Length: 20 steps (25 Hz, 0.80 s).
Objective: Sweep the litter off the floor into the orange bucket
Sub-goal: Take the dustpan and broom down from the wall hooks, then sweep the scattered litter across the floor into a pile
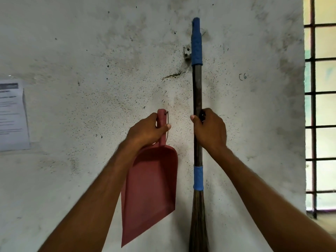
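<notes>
L hand (147,130): fingers were curled round the handle of the red dustpan (151,188), w/ L thumb (166,127) laid across the handle's front. R hand (209,130): fingers were wrapped round the broom (197,88) shaft approx. mid-height, R thumb (193,118) pressed on the shaft's left side. Both grips were closed, no fingers spread.

Dustpan hung vs. the wall (91,51), scoop end down and a bit tilted, w/ a thin wire loop (168,119) at the handle tip. Broom stood upright just R of it, not touching it. Its blue grip (196,42) was at top, beside a small metal bracket (187,54). A blue band (198,177) sat lower, right above the bristles (198,215).

Further out, a paper sheet (12,115) was stuck on the wall far L, and a barred window (320,106) was at far R.
</notes>
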Available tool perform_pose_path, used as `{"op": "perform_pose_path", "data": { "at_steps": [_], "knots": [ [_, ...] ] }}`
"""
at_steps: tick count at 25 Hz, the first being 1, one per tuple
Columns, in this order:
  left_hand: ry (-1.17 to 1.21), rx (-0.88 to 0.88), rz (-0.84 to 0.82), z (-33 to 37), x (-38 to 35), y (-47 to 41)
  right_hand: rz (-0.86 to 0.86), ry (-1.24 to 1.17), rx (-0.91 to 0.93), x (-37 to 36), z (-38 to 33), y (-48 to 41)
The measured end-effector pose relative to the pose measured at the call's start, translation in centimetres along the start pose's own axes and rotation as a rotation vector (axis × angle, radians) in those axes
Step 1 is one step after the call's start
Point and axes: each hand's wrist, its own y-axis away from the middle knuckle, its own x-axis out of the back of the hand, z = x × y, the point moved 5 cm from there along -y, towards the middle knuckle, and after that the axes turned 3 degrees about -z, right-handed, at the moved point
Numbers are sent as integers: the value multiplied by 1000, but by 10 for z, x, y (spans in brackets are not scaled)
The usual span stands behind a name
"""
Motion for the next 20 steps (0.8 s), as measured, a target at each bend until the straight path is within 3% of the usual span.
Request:
{"op": "perform_pose_path", "data": {
  "at_steps": [12,20],
  "knots": [
    [54,69,-159,-42,-52,73,-232,130,-155,-19,30,112],
    [83,318,-283,-81,-123,213,-558,136,-211,-22,72,263]
  ]
}}
